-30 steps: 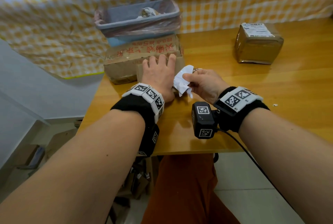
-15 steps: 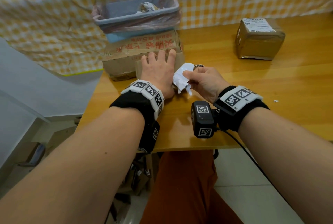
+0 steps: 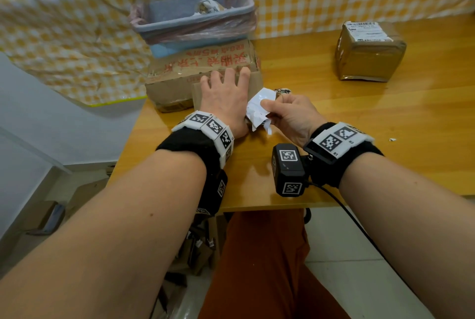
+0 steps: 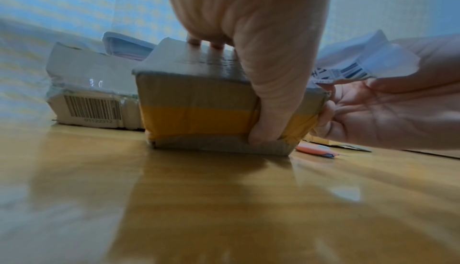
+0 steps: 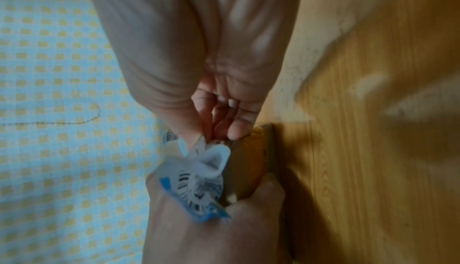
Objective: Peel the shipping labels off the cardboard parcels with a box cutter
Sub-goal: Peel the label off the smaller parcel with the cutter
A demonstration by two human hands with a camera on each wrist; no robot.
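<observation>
From the head view we see the left hand (image 3: 226, 102) lying flat on a small cardboard parcel (image 3: 254, 82) near the left edge of the desk (image 3: 385, 123), its fingers (image 3: 244, 73) spread and straight over the top. Just right of it, the right hand (image 3: 290, 113) pinches a crumpled white shipping label (image 3: 257, 108) between thumb and forefinger; the label stands curled up beside the left hand. A larger flat box (image 3: 180, 77) with red lettering lies behind the parcel, a lined bin (image 3: 192, 23) rests on it, and another parcel (image 3: 370, 54) with its label on top sits well apart to the right.

From the left wrist view we see the parcel (image 4: 199, 107) banded with yellow tape, the left thumb pressed down its near side and the fingers (image 4: 214, 45) resting on its top. The label (image 4: 358, 65) rises off the parcel's right top edge in the right hand (image 4: 388, 111). A pink and blue tool (image 4: 316, 150), perhaps the cutter, lies on the desk beneath that hand.

From the right wrist view we see the fingers (image 5: 234, 126) curled, pinching the label (image 5: 199, 179) above the parcel's corner (image 5: 248, 166).
</observation>
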